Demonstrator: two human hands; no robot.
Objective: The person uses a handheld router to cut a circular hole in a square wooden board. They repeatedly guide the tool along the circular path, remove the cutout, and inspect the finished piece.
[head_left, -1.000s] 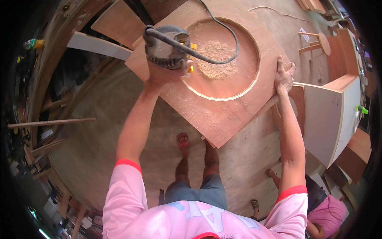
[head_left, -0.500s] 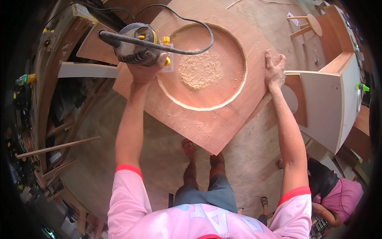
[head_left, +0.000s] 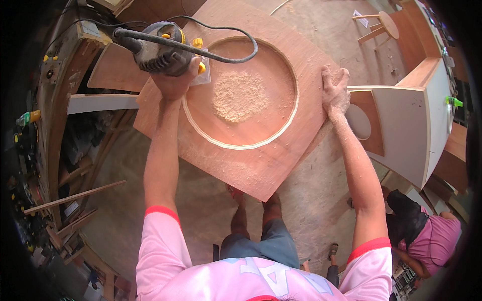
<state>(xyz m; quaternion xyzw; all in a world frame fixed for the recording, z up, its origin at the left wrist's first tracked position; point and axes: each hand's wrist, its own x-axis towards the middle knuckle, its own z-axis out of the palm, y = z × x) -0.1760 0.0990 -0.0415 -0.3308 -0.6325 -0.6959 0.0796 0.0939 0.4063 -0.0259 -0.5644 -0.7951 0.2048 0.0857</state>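
Observation:
My left hand (head_left: 173, 84) is wrapped around a black and yellow handheld router (head_left: 163, 50), whose clear base plate (head_left: 203, 75) rests on a square plywood board (head_left: 226, 168). The router stands at the upper left edge of a pale ring-shaped groove (head_left: 241, 146) cut in the board. Inside the ring lies a heap of sawdust (head_left: 241, 95). At the board's right corner my right hand (head_left: 335, 91), dusted with sawdust, grips the edge with its fingers bent over the top. The router's bit is hidden, and so is my right thumb.
The router's black cord (head_left: 226, 21) loops over the board. Curved wooden panels (head_left: 103, 103) stand at left, a white cabinet piece (head_left: 401, 130) at right, and a wooden stool (head_left: 387, 25) at the far right. Another person (head_left: 427, 233) crouches at the lower right.
The board and both hands have shifted a little left in the view, with the ring now slightly nearer me. The router sits a bit farther up along the ring. Both grips are unchanged.

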